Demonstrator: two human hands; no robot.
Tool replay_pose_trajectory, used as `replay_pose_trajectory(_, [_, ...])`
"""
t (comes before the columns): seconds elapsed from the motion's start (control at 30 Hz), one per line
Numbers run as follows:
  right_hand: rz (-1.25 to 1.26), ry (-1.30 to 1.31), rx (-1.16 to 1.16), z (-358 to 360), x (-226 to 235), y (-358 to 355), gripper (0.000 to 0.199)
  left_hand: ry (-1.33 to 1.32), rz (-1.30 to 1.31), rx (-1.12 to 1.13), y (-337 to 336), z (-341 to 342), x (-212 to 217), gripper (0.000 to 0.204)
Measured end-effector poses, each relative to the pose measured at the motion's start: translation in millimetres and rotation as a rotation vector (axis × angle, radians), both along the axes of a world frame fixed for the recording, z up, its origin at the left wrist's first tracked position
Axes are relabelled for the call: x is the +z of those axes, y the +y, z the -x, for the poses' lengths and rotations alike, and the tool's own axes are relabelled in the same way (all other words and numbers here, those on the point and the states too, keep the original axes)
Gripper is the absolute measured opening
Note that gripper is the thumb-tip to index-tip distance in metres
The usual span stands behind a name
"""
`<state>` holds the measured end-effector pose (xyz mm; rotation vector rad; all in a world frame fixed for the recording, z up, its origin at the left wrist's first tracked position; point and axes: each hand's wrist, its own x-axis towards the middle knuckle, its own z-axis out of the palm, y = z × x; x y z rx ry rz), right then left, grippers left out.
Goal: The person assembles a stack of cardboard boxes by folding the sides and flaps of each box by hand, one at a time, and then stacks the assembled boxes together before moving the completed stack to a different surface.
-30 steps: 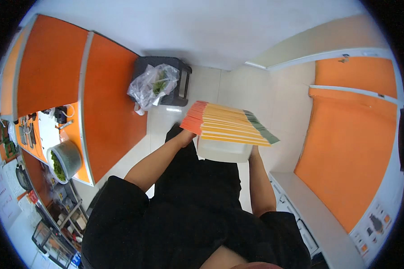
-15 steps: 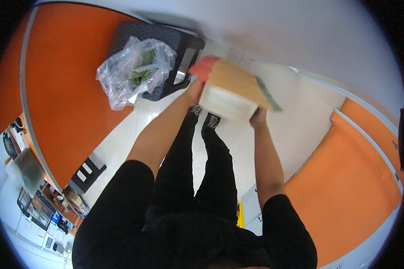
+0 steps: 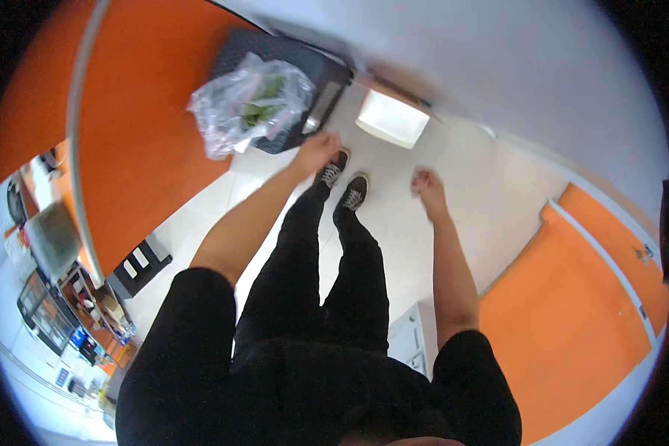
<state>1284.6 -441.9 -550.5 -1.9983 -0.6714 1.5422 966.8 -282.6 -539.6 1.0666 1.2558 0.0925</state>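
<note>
A cardboard box (image 3: 392, 119) with a pale white inner face stands on the floor by the far wall, a brown side toward that wall. My left hand (image 3: 320, 151) hangs in the air to the near left of the box, apart from it, its fingers loosely bent with nothing in them. Nearer to me and to the right, my right hand (image 3: 430, 193) is also off the box, empty, its fingers slightly curled and a little blurred. A clear plastic bag (image 3: 219, 111) with green leaves (image 3: 259, 113) inside rests on a black stool (image 3: 279, 48) at the left.
An orange panel (image 3: 152, 126) runs along the left, and another orange panel (image 3: 565, 320) lies along the right. My shoes (image 3: 354, 195) are on the pale tiled floor (image 3: 490, 175). A white cabinet (image 3: 405, 334) is beside my legs, and a second black stool (image 3: 137, 267) sits lower left.
The box has gone from between my hands to the floor by the wall, farther off. Both hands have let go and drawn back. The view has shifted slightly.
</note>
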Motion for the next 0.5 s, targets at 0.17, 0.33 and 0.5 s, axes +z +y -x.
replay_pose_trajectory(0.17, [0.223, 0.916, 0.7, 54.7, 257.4, -84.9, 0.026, -0.231, 0.472, -0.382, -103.4, 100.0, 281.9, 0.04])
replay_pose_trajectory(0.33, [0.008, 0.749, 0.916, 77.6, 420.7, -128.8, 0.031, -0.337, 0.162, -0.423, -197.2, 154.3, 419.9, 0.041])
replay_pose_trajectory(0.5, [-0.145, 0.537, 0.975, 113.1, 446.0, -109.0, 0.043, -0.294, 0.02, -0.307, -231.7, 182.9, 449.7, 0.047])
